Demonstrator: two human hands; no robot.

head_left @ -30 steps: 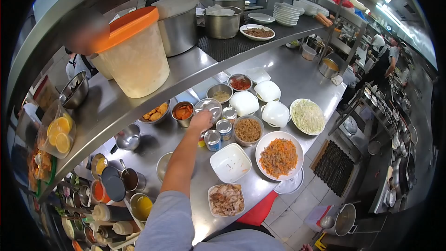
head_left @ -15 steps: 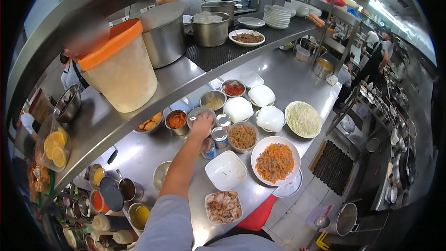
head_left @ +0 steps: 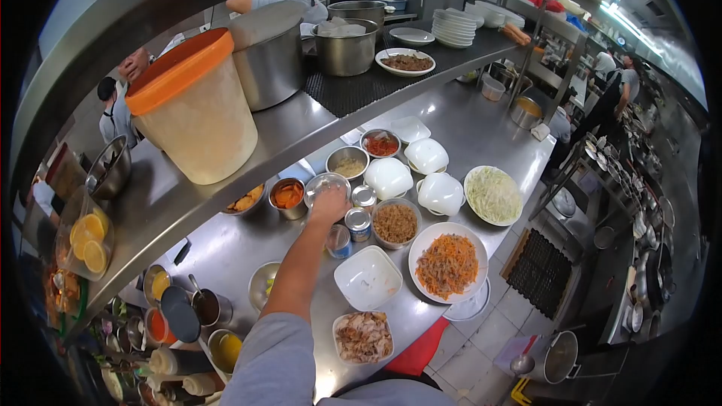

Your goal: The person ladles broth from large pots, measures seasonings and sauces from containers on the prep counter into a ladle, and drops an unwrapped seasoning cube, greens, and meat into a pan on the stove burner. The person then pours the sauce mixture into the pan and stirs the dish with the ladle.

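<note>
My left hand [head_left: 330, 204] reaches into a metal bowl [head_left: 316, 183], fingers curled down and their tips hidden inside. Whatever they grip there I cannot make out. Close beside the hand stand several tins [head_left: 358, 222]. Left of the bowl is a metal pot of orange-red food [head_left: 287, 195]; behind it sits a bowl of pale shreds [head_left: 348, 163]. Nearer me lie a white square dish [head_left: 368, 278] with a few scraps, a tub of brown crumbly food [head_left: 395, 223], a plate of shredded orange and brown food [head_left: 447, 265] and a dish of chopped meat [head_left: 363, 337]. My right hand is out of view.
A metal shelf [head_left: 293, 131] runs above the table's far side, carrying an orange-rimmed bucket [head_left: 192, 116], large pots and stacked plates [head_left: 454, 28]. White bowls [head_left: 426, 156] and a plate of pale shreds [head_left: 492, 195] stand to the right. Sauce containers [head_left: 210, 306] crowd the left.
My left hand stays in the metal bowl with only a slight shift. The view has moved a little. Behind the shelf, people have changed position, and one in black has come into sight.
</note>
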